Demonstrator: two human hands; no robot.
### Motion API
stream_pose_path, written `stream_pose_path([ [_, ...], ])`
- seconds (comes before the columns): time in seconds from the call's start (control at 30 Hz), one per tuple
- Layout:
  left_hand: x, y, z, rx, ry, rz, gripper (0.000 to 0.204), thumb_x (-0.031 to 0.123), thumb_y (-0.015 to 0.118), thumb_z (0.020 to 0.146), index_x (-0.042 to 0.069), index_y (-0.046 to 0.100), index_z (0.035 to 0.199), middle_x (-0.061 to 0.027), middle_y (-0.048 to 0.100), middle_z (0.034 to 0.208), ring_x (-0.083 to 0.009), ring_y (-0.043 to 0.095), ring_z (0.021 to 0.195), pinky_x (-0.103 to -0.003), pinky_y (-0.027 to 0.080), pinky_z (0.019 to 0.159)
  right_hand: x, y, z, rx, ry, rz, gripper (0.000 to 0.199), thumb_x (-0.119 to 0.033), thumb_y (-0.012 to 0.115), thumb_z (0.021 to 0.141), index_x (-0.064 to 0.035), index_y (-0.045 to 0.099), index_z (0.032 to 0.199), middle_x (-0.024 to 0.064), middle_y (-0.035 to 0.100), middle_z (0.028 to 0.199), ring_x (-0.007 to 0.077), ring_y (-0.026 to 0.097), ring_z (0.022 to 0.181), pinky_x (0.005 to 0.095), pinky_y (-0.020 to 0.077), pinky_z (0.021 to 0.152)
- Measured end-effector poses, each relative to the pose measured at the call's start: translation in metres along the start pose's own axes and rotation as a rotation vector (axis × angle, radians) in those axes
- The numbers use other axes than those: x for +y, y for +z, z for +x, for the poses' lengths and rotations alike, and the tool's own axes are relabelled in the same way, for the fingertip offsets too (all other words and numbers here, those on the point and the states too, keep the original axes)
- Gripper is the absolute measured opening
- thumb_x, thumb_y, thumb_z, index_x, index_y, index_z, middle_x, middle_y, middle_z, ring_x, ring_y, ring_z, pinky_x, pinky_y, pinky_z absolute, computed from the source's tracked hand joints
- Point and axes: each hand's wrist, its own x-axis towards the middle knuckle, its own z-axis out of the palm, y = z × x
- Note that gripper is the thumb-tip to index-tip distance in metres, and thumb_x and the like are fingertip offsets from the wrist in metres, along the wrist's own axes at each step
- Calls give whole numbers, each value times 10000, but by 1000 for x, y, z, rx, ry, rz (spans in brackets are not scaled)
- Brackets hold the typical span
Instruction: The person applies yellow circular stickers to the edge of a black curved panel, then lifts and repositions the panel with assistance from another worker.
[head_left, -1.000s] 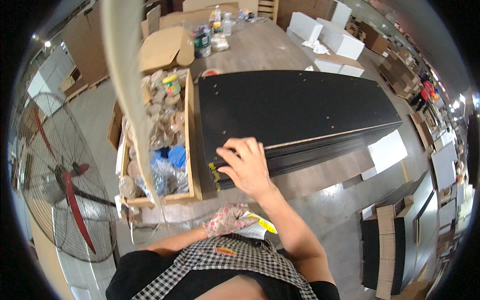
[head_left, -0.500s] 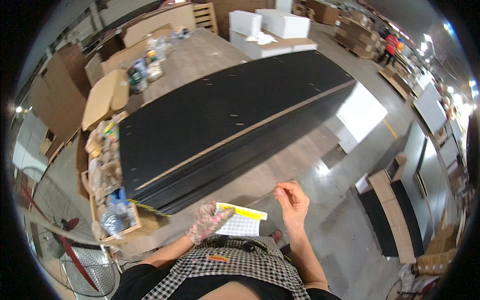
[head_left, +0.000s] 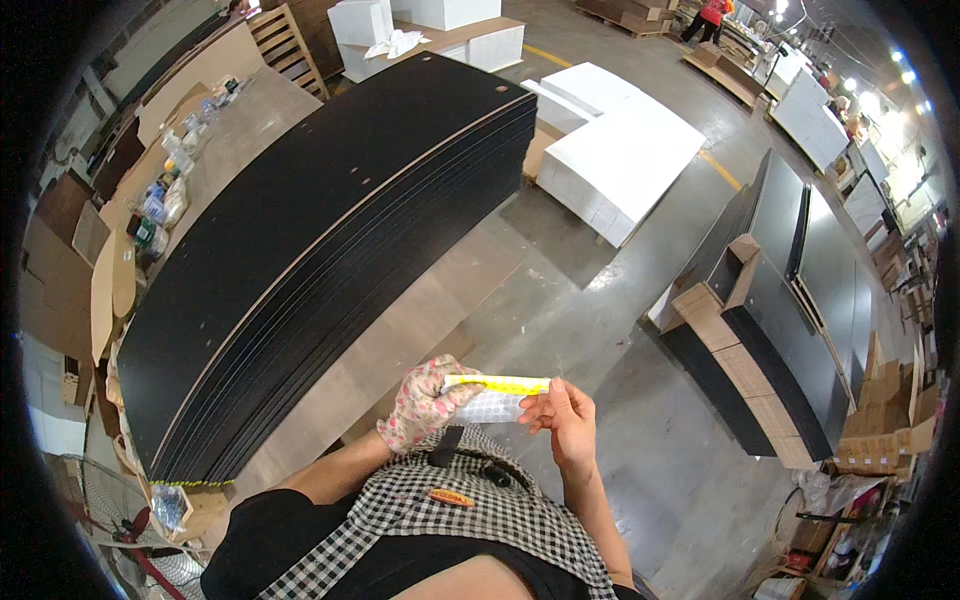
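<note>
My left hand (head_left: 418,402), in a flowered glove, grips the left end of a sticker sheet (head_left: 488,406), white with rows of small round stickers and a bright yellow strip along its top. My bare right hand (head_left: 568,422) pinches the sheet's right end between thumb and fingers. The sheet is held in front of my checked apron (head_left: 430,500). Beyond my hands lies a tall stack of black panels (head_left: 330,200) on a brown worktable (head_left: 400,350); small light marks dot its top panel.
White boxed panels (head_left: 625,145) stand on the floor past the stack. To the right are more dark panels (head_left: 800,300) with wood-coloured edges. Bottles (head_left: 160,200) line the table's far left side. A fan (head_left: 110,510) stands at lower left. A person in red (head_left: 708,15) is far off.
My right hand has come left and now grips the sheet's right end; before, it was apart from it. The view has turned right, so the black stack appears farther left.
</note>
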Motion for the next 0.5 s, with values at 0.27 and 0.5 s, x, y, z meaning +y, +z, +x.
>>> stream_pose_path([
  [0.27,-42,40,147,-43,464,260,403,140,769,755,53,652,1131,-100,645,1110,-299,608,969,-369,527,784,-54,-51,120,83,-108,261,152,-133,598,943,-12,608,851,107,675,889,186,671,768,313,571,640],
  [0.5,-64,65,244,45,48,-196,768,224,792,773,26,404,1405,-165,526,1312,-267,536,1186,-384,460,984,-123,-92,223,86,-326,290,78,-41,577,906,-31,593,831,94,675,968,195,665,886,393,552,842],
])
